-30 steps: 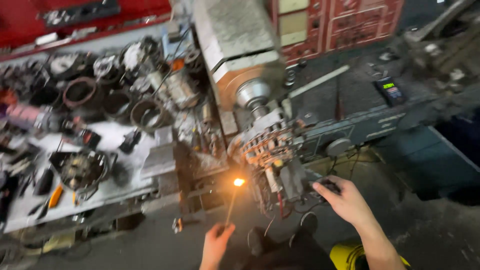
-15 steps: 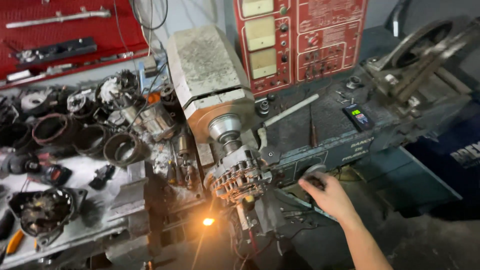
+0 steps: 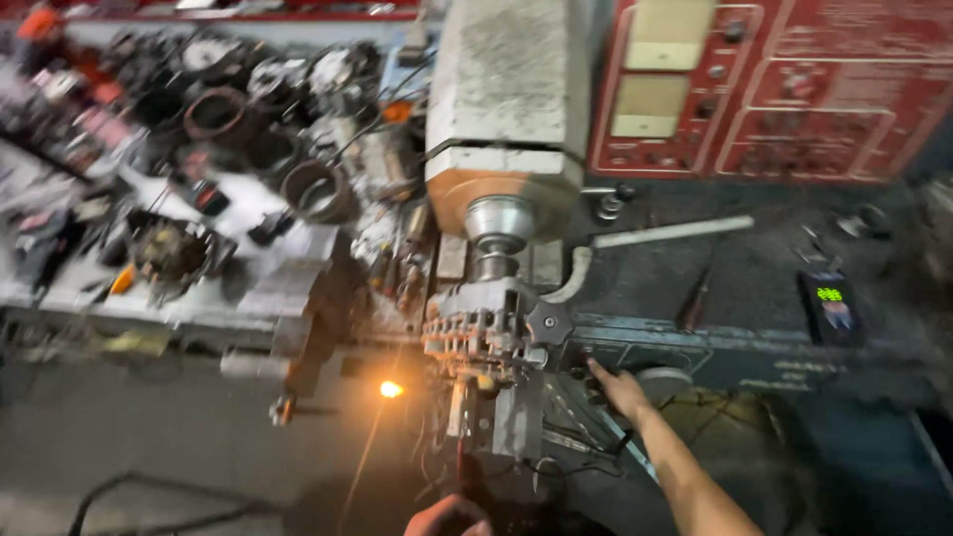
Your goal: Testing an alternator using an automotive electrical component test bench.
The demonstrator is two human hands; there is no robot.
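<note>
Grey ribbed metal alternator (image 3: pixel 486 333) clamped on a test bench, centre of frame.

Right hand (image 3: pixel 620 389) reaches just beside it, fingers narrow, touching the bench front. Left hand (image 3: pixel 447 516), bottom centre, grip unclear. Small orange lamp (image 3: pixel 391 389) glows left.

Two bare hands, no gloves. Right hand (image 3: pixel 620 389) on a bare forearm, uncovered along its whole visible length down to the lower frame edge; no sleeve, cuff, watch, bracelet or ring to be seen. Slim forearm, lean wrist, fingers blurred by motion, so nails and finer marks impossible to make out. Left hand (image 3: pixel 449 516) only partly in view at the bottom edge: a rounded lump of knuckles, likewise ungloved, wrist and arm cut off by the frame. Below and between the two, a dark blurred mass, perhaps clothing, too unclear to name. No tattoos or markings discernible anywhere.
</note>
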